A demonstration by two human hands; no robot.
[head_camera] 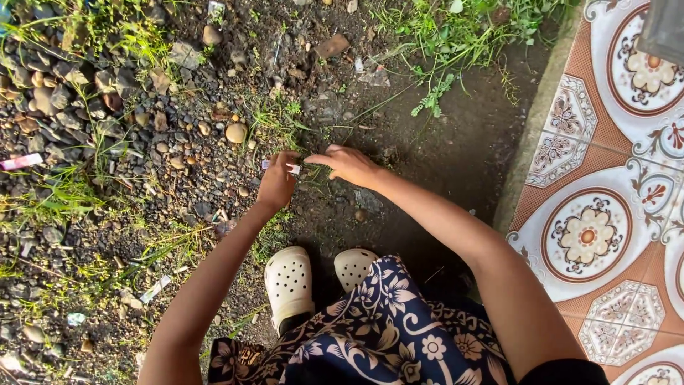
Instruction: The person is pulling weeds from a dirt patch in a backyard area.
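I am crouched over dark soil and gravel. My left hand (276, 182) is curled around a small white and pink object (293, 168), perhaps a lighter or wrapper, held just above the ground. Beside it, my right hand (347, 164) reaches left with its fingers pinched near a thin tuft of grass (313, 175). Whether it grips the grass is hard to tell. My feet in white perforated clogs (288, 281) are planted just below the hands, and a dark floral skirt (370, 335) covers my knees.
Pebbles and stones (235, 132) are scattered at left among grass. Weeds (456, 36) grow at the top. A concrete edge (534, 121) borders a patterned orange and white tiled floor (605, 235) at right. A pink wrapper (21, 162) lies at far left.
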